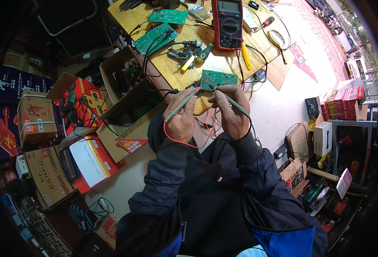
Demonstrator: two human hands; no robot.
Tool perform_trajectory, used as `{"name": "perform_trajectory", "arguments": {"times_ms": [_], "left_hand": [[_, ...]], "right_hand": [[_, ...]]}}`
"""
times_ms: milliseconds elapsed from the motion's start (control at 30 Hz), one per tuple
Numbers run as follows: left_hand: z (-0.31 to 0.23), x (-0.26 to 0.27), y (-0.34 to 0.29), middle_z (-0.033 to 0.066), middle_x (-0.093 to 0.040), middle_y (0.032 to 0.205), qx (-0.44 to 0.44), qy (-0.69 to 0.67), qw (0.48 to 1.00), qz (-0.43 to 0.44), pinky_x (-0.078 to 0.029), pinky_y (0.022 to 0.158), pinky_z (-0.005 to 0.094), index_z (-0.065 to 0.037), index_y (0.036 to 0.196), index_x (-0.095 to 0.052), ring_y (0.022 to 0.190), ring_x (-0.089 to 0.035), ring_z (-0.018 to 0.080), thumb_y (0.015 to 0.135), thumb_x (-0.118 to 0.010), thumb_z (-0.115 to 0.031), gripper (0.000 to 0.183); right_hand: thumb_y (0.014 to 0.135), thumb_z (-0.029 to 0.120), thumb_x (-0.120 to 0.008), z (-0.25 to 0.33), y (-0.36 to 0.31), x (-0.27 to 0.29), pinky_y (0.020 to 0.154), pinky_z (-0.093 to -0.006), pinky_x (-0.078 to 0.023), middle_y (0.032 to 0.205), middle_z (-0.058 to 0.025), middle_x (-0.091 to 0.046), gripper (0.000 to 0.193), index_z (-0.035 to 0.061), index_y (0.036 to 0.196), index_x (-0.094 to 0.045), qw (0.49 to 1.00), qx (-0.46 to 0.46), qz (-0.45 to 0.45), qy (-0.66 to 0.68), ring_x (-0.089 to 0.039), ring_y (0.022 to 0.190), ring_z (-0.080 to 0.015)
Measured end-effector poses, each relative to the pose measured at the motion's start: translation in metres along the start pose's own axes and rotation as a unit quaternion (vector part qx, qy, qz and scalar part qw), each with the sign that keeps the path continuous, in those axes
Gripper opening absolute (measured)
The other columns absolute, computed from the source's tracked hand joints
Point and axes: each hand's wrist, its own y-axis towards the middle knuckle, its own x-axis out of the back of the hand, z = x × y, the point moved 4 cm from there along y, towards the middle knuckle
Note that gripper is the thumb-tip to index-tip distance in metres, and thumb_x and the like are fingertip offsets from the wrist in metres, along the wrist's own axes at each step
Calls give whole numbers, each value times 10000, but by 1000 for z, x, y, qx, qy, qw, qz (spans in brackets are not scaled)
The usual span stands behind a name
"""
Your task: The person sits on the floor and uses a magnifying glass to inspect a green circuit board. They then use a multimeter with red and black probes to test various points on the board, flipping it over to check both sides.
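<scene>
My left hand (181,119) is closed around a grey test probe (181,106) with a red lead, its tip at the lower left of a small green circuit board (218,78). Another grey test probe (236,105), on a black lead, is gripped in my right hand (231,115); its tip reaches the board's lower edge. Whether the tips touch the solder side is too small to tell. Beyond the board stands a red and black multimeter (229,26), leads running down from it. The board lies at the near end of a wooden table (180,70).
Two larger green circuit boards (154,39) lie at the table's far left. Near them are a green-handled tool (204,55), a bunch of keys (179,54) and cables. A magnifying glass (276,38) and a screwdriver (267,22) lie right. Cardboard boxes (47,175) crowd the left floor.
</scene>
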Motion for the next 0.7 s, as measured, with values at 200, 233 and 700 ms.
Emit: {"name": "perform_trajectory", "arguments": {"times_ms": [200,233,700], "left_hand": [[2,0,-1,161,-738,1184,0,-21,1000,-3,-568,946,312,59,1228,-718,1067,-717,218,1034,-685,-47,223],[3,0,-1,143,-740,1201,0,-15,1000,1,-557,924,296,49,1246,-714,1063,-705,195,1046,-676,-73,238],[-3,-1,0,161,-737,1197,14,-12,1000,4,-570,958,320,56,1224,-716,1085,-715,224,1035,-676,-33,213]], "right_hand": [[1083,126,-625,0,1,-1,818,-289,-550,1009,-123,-720,212,-38,1214,-591,1000,2,8,-4,-679,896,-155],[1084,127,-623,-1,1,-1,817,-288,-549,1008,-123,-720,212,-39,1212,-591,1000,2,10,-6,-677,895,-154],[1076,133,-637,-3,3,-1,830,-287,-571,996,-124,-738,213,-36,1195,-589,1000,9,11,-11,-712,916,-155]]}}
